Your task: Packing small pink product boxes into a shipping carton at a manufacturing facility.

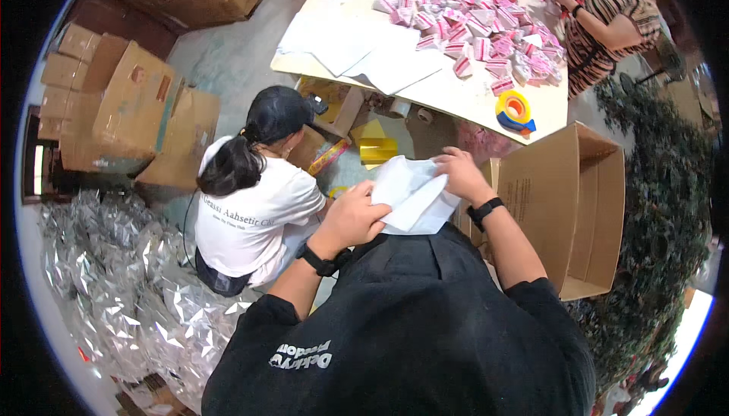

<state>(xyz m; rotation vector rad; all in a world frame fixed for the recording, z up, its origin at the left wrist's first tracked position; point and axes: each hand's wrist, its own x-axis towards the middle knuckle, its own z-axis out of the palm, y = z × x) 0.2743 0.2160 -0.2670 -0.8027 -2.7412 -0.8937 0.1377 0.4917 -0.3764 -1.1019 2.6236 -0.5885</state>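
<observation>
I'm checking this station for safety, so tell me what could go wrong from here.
The thin white material between the left hand and right hand might crease or tear if pulled.
The co-worker in white is close beside the left hand, so a bump seems possible.
The tape dispenser sits near the table's edge and could be knocked off.

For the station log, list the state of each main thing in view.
White sheet: creased, held
Left hand: gripping the sheet
Right hand: gripping the sheet
Cardboard box at right: open
Pink packets: heaped
White papers: flat, overlapping
Yellow tape: lying on table
Silver wrapping: heaped
</observation>
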